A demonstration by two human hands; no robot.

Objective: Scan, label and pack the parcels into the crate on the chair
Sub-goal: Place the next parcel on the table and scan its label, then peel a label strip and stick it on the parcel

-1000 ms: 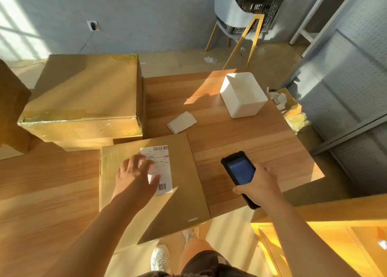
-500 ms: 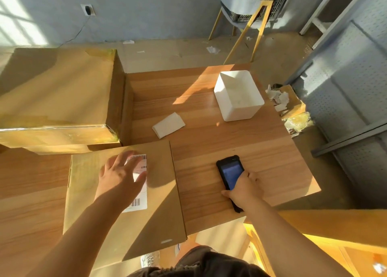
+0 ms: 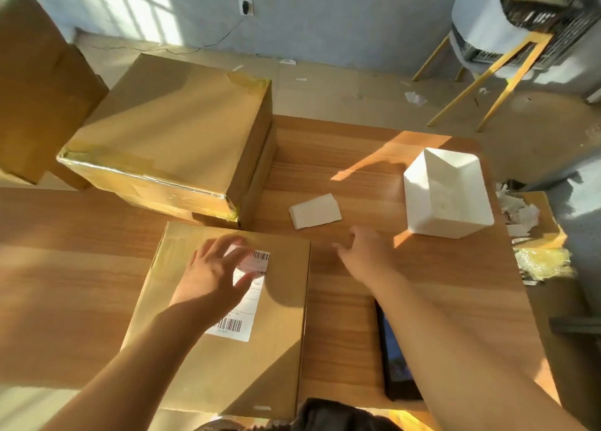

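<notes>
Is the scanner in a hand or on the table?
On the table: the scanner lies flat near the front edge; the right hand reaches ahead, empty.

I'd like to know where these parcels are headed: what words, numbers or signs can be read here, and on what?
No text is clear enough to quote.
On the label of the near box: two barcodes; the print is too blurred to read and lies partly under the left hand.
On the scanner: the screen shows nothing readable.
On the crate: pale marks, too blurred to read.
</notes>
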